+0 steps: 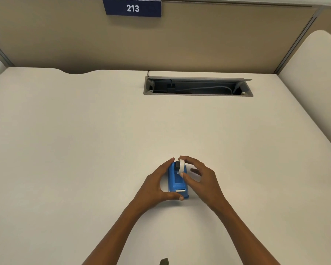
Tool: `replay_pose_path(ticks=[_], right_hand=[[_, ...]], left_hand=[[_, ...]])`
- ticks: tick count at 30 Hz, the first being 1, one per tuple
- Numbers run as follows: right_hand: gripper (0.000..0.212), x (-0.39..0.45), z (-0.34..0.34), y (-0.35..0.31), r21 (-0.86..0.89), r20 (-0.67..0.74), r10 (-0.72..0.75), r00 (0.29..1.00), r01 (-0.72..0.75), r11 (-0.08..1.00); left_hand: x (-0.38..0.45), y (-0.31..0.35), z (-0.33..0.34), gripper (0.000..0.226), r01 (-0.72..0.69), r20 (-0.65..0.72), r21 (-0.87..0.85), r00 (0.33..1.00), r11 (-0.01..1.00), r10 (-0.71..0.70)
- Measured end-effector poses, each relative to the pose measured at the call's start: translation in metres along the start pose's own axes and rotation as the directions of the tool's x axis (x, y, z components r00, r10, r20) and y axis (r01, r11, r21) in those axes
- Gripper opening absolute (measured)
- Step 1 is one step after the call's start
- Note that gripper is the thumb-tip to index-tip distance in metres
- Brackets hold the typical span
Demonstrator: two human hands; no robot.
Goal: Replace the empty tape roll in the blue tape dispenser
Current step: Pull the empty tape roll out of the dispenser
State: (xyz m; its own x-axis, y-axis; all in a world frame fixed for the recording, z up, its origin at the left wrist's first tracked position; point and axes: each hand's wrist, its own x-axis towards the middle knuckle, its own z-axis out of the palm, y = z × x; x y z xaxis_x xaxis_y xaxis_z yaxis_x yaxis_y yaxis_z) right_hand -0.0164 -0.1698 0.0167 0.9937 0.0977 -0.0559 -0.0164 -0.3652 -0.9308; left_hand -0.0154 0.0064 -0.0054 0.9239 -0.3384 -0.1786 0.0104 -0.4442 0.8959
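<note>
The blue tape dispenser (177, 183) stands on the white desk (84, 140), its metal cutter facing me. My left hand (157, 185) grips the dispenser's left side, thumb at the near corner and fingertips at the far end. My right hand (199, 175) pinches a white tape roll (181, 166) between thumb and forefinger, just above the dispenser's far end. A black hub (177, 165) shows in the roll's centre. The roll is tilted and sits partly in or over the dispenser's slot; I cannot tell which.
An open cable tray (198, 87) with wires is set into the desk at the back. A beige partition with a "213" sign (132, 8) rises behind. A small dark object (164, 262) shows at the bottom edge.
</note>
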Motion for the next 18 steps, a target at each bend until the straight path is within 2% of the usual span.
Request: replay_pose_path(ticks=[5,11,14,18], right_hand=[[0.041,0.002,-0.004,-0.01,0.069,-0.047,0.007,0.999,-0.004,0.998],[0.035,0.003,-0.01,-0.021,0.277,-0.026,0.073,0.997,-0.063,0.959],[0.033,0.002,-0.01,-0.025,0.316,0.015,0.08,0.997,-0.081,0.945],[0.029,0.0,-0.007,-0.027,0.331,-0.005,0.088,0.996,-0.082,0.94]], left_hand=[[-0.005,0.012,-0.002,0.09,-0.03,-0.062,-0.013,0.998,0.999,0.029],[-0.006,0.034,-0.013,0.032,-0.107,-0.314,-0.265,0.949,0.958,0.019],[-0.006,0.045,-0.016,0.029,-0.153,-0.314,-0.312,0.948,0.938,0.05],[-0.006,0.05,-0.014,0.028,-0.18,-0.303,-0.314,0.949,0.932,0.081]])
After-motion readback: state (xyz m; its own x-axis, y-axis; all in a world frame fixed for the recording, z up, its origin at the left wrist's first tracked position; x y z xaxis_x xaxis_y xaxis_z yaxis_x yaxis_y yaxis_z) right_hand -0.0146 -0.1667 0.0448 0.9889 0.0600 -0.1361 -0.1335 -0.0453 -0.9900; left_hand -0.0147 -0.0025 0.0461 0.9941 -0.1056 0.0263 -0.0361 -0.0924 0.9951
